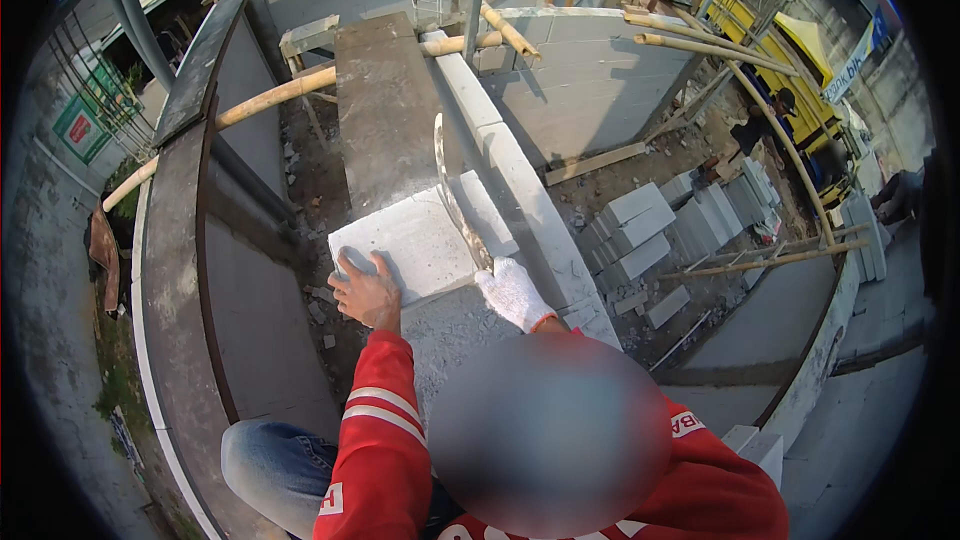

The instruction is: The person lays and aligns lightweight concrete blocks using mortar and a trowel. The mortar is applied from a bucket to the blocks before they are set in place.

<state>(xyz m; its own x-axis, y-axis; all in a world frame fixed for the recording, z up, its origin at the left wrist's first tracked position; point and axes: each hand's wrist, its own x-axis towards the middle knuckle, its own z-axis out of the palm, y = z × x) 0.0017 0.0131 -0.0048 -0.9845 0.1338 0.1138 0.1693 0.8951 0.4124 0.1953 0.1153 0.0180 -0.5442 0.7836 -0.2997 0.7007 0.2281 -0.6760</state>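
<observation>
A white lightweight concrete block lies on a dusty block surface in front of me. My left hand, bare, presses on its near left corner with the fingers spread. In a white knitted glove, my right hand is closed round the handle of a hand saw. Its long, dusty blade is seen nearly edge-on and points away from me across the block. A narrower block piece sits just right of the blade. The glove hides the saw's handle.
A brown board extends beyond the block, between walls. Bamboo poles cross at left and back. A white block wall top runs along the right. Below are stacked blocks and rubble. Another person is at far right.
</observation>
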